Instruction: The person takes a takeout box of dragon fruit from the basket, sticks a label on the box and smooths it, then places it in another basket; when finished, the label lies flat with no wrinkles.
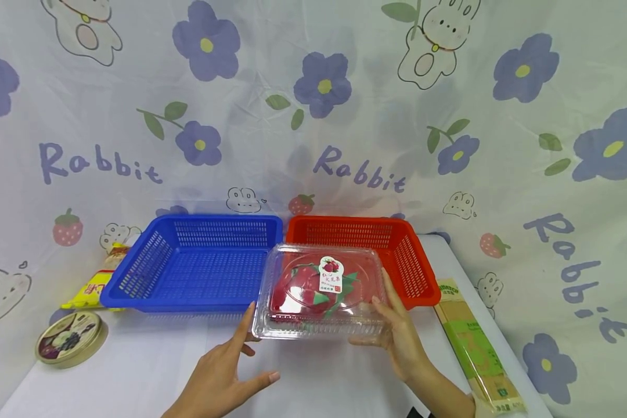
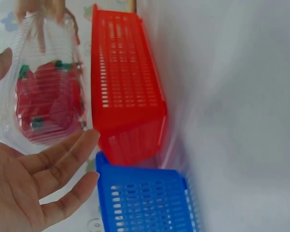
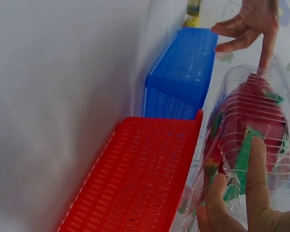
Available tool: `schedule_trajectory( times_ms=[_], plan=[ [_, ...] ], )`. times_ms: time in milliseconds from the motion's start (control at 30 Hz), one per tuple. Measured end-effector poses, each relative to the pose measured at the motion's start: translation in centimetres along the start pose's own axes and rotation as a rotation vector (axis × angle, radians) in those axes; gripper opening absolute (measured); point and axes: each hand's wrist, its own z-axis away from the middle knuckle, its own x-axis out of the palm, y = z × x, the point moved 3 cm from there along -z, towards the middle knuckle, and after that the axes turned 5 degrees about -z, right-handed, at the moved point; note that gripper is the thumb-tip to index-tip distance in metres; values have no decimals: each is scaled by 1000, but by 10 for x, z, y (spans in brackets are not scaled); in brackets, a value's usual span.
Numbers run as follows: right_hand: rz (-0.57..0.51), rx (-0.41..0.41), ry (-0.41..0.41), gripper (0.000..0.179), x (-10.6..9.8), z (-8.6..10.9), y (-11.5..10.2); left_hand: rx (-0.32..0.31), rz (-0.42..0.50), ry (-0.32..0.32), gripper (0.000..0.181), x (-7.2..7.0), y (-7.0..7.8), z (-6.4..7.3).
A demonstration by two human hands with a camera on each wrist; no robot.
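A clear plastic fruit box (image 1: 305,290) with red and green contents and a dragon-fruit label is held up in front of the baskets. My right hand (image 1: 401,331) grips its right end, thumb on the lid side and fingers toward the underside; the right wrist view shows the fingers on the ribbed wall (image 3: 237,193). Beside the left end, my left hand (image 1: 222,371) is spread, index fingertip at the box's corner and thumb apart from it. In the left wrist view the left hand's fingers (image 2: 63,169) are extended and curl round nothing.
A blue basket (image 1: 214,305) and a red basket (image 1: 420,278) stand side by side at the back. On the left are a round tin (image 1: 73,339) and a yellow snack bag (image 1: 91,290). A long green-and-yellow noodle packet (image 1: 475,342) lies at the right.
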Motion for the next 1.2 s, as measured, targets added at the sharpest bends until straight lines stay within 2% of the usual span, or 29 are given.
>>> schedule_trajectory(
  times_ms=[200, 533, 733, 967, 1200],
  plan=[
    [0, -6, 9, 66, -1, -5, -3, 8, 17, -2, 118, 2, 1, 0],
    [-6, -10, 23, 65, -3, -12, -8, 70, 4, 24, 114, 4, 0, 2],
    [-4, -44, 11, 65, -4, -18, -11, 96, -2, 51, 113, 5, -1, 3],
    [-14, -55, 6, 65, -6, -23, -12, 103, 6, 44, 112, 6, 0, 2],
    [-33, -35, 35, 62, -9, -29, -12, 97, 12, 23, 112, 8, 1, 1]
  ],
)
